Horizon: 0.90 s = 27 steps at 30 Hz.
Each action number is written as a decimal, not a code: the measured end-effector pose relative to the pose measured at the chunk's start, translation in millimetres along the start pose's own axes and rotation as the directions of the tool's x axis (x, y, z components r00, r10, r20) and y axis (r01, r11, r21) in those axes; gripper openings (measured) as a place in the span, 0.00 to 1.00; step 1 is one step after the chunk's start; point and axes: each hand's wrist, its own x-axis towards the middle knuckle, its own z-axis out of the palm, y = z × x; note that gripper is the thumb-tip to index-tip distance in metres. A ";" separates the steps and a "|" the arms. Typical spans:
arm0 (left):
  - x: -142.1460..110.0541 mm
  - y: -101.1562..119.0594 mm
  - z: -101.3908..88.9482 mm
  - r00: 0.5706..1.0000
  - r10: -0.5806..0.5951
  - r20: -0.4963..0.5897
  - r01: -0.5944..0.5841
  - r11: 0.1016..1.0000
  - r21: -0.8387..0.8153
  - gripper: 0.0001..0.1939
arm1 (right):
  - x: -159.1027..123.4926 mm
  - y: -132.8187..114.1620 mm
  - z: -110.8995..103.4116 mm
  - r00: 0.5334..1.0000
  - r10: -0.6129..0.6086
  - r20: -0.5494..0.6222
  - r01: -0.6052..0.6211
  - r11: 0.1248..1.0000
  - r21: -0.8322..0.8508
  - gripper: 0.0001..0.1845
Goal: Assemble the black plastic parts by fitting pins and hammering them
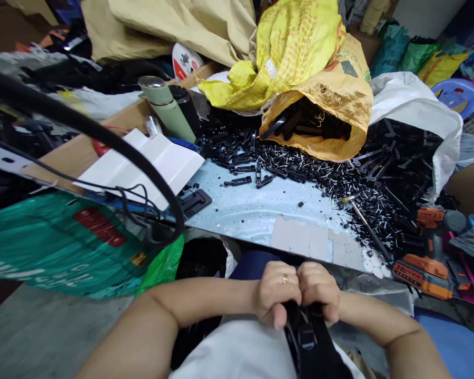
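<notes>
From here I see 2 bare arms, the left arm (154, 316) and the right arm (398, 326), uncovered from the wrists to as far up as they show. The left hand (274, 295) wears 1 narrow, gold-coloured ring (285, 278) on a finger; the right hand (319, 289) is bare. The top (237, 347) is plain, pale grey or white, softly creased. Down its front runs a black strap (326, 347) with a dark buckle (307, 337), though whether it is worn I cannot tell.
</notes>
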 end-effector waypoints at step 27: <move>84.1 -185.9 -9.9 0.782 -0.616 0.094 0.376 0.587 0.717 0.30 | 219.3 278.1 -165.1 0.874 0.470 -0.125 -0.337 0.400 -0.852 0.17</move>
